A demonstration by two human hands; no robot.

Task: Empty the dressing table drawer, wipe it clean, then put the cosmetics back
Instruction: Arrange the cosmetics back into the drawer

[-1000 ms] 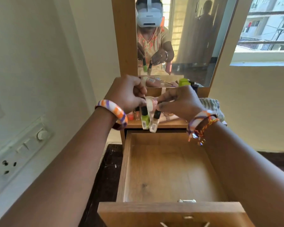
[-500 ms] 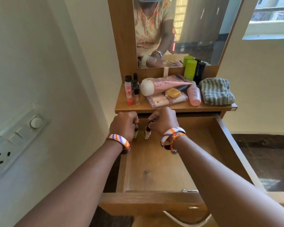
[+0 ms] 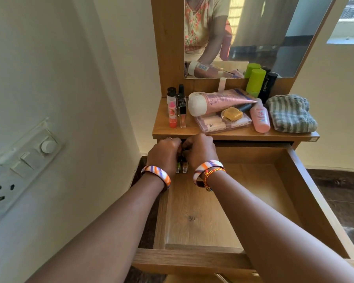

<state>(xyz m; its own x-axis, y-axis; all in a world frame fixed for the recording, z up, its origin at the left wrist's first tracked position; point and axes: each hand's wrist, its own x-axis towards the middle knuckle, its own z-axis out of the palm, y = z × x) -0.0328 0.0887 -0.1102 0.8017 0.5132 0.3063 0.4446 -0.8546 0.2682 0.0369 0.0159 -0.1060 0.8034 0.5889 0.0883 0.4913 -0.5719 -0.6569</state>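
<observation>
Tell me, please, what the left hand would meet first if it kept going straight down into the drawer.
Probably the drawer floor at the back left corner: the left hand holds a green nail polish bottle just above it, though depth is unclear.

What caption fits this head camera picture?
Both hands lower two small nail polish bottles into the drawer's back left corner.

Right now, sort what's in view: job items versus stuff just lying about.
Job: drawer; two small bottles in left hand and right hand; pink tube; pink bottle; striped cloth.
Lying about: wall switchboard; mirror.
</observation>
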